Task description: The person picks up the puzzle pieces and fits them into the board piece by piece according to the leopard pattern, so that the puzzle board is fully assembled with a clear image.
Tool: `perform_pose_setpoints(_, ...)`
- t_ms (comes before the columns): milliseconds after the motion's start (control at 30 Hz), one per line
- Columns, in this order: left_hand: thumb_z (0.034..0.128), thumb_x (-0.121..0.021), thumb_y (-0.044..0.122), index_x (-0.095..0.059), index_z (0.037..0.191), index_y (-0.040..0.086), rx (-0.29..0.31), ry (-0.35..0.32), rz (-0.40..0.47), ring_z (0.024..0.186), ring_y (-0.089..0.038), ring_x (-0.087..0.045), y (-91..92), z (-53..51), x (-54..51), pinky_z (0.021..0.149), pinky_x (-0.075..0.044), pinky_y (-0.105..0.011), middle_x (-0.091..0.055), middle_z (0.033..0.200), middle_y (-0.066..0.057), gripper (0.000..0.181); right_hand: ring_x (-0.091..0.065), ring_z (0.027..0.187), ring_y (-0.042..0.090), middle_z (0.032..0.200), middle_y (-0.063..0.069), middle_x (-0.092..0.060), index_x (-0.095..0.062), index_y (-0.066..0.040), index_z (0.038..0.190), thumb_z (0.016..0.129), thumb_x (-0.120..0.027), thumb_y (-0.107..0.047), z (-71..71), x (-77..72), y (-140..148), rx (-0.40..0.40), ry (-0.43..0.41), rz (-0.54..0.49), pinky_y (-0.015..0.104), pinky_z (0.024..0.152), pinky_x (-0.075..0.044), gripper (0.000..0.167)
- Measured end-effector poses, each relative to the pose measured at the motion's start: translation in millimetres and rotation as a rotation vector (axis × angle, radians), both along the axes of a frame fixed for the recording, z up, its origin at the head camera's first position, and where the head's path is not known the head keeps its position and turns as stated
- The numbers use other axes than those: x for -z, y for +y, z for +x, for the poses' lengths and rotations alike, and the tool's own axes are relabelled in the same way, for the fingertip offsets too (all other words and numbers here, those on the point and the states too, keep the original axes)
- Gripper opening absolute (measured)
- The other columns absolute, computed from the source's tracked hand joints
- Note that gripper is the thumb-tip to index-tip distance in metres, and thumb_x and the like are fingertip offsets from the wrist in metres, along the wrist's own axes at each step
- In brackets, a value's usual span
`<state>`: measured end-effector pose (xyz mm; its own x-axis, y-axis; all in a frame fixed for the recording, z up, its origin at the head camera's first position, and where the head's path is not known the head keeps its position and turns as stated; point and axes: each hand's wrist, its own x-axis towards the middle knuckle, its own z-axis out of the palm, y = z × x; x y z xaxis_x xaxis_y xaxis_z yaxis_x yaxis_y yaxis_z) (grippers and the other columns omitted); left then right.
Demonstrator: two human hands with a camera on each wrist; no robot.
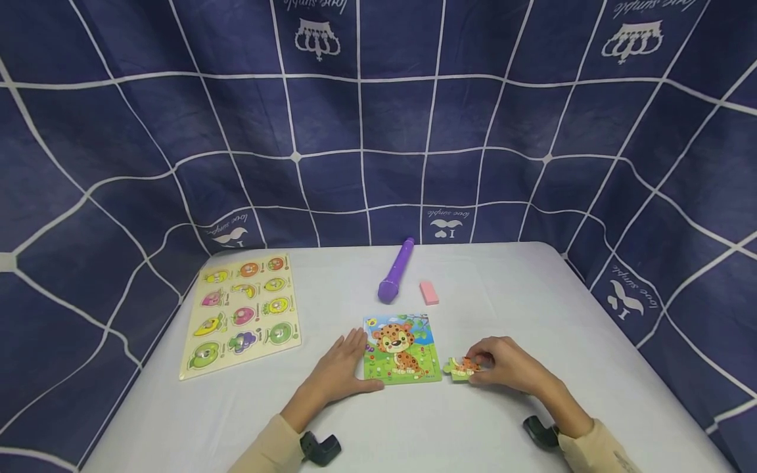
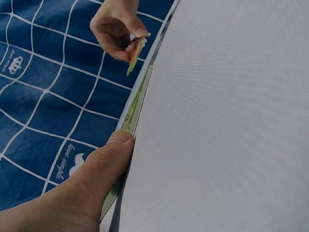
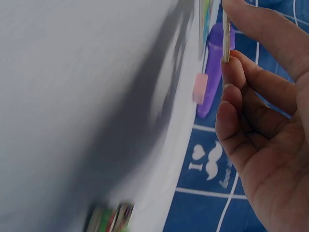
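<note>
A square puzzle board [image 1: 402, 348] with a spotted leopard cub picture lies on the white table. Along its left edge rests my left hand [image 1: 340, 368], fingers extended and thumb against the lower left corner. Just right of the board, my right hand [image 1: 505, 364] pinches a jigsaw piece [image 1: 461, 369] printed with orange spotted fur and green grass. Seen edge-on in the right wrist view, the thin piece [image 3: 226, 38] sits between thumb and fingertips, raised off the table. The left wrist view shows the left thumb [image 2: 104, 164] on the board's edge.
A purple toy microphone [image 1: 396, 270] and a pink eraser-like block [image 1: 428, 293] lie behind the board. At the left is a wooden fruit peg puzzle [image 1: 242, 315]. Blurred stacked pieces [image 3: 111, 218] appear low in the right wrist view. A blue grid curtain [image 1: 390, 177] borders the table.
</note>
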<state>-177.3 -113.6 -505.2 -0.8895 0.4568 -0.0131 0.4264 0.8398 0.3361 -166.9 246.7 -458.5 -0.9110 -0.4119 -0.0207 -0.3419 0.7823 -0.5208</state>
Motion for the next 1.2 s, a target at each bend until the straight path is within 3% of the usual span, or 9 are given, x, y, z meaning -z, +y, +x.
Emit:
perform_pose_setpoints(333,0.0751,-0.057,0.079,-0.029,0.152,0.001,0.005,0.005,-0.007,0.150,-0.029,-0.023,-0.5,-0.3,1.7,0.124,-0.022,-0.045,-0.025,0.161,-0.015,0.114,-0.050,0.068,0.003,0.076,-0.012,-0.061,-0.074,-0.012,0.094,0.069,-0.086,-0.023,-5.1,0.1,-31,-0.098,0.080,-0.038,0.016,0.059,-0.042,0.030)
perform_pose_setpoints(800,0.0757,-0.057,0.079,-0.028,0.152,0.001,0.006,-0.007,0.002,0.151,-0.028,-0.022,-0.9,-0.6,0.6,0.124,-0.021,-0.045,-0.024,0.161,-0.015,0.113,-0.047,0.068,0.004,0.074,-0.010,-0.058,-0.073,-0.013,0.092,0.072,-0.086,-0.026,-14.1,0.2,-80,-0.191,0.091,-0.007,0.018,0.064,-0.041,0.027)
perform_pose_setpoints(1200,0.0758,-0.056,0.079,-0.027,0.152,0.001,0.005,-0.009,0.010,0.151,-0.028,-0.022,-1.3,-1.0,2.3,0.124,-0.020,-0.045,-0.023,0.161,-0.015,0.114,-0.049,0.069,0.003,0.076,-0.010,-0.062,-0.074,-0.009,0.095,0.072,-0.085,-0.025,-25.3,10.1,-100,-0.192,0.064,0.002,0.018,0.063,-0.042,0.030)
